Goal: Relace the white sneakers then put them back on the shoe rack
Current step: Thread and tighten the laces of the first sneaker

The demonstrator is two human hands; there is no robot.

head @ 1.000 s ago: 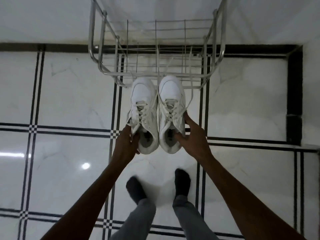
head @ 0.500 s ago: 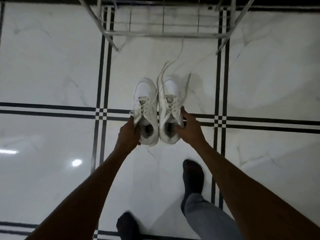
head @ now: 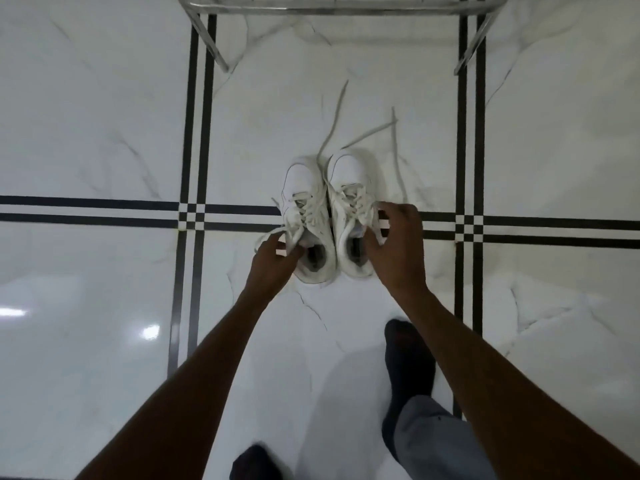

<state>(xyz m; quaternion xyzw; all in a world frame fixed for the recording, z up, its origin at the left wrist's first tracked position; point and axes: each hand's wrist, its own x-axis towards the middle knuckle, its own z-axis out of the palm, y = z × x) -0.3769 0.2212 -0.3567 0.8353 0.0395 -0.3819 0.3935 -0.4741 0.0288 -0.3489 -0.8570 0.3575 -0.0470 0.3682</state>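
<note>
White marble floor (head: 104, 133), crossed by black double lines, carries everything I am working with, and both sneakers now sit on it, side by side and touching, toes pointing away from me toward the shoe rack (head: 332, 8), of which I can only see the lower bar and two legs at the top edge of view.

Starting on my left: my left hand (head: 273, 261) is down at the outer heel side of the left sneaker (head: 308, 216), fingers curled in on a loop of its lace (head: 273, 233) close to the collar. Whether I am gripping the lace alone or the shoe edge as well, I cannot tell. That shoe's laces look loose and slack across the tongue, not drawn tight.

Moving right, the right sneaker (head: 349, 209) stands against its partner. Its long lace ends (head: 367, 133) trail out over the floor ahead of the toes, untied. My right hand (head: 394, 244) rests at its outer side, thumb down by the opening and fingers spread and arched above the upper eyelets, so it looks partly open, touching rather than clamping.

My socked feet (head: 408, 355) stand just behind the pair.

As I judge it, the task is near its start: the shoes are off the rack and placed for work, but the relacing itself is all to do, and so is the return to the rack, which stands near and directly ahead.
</note>
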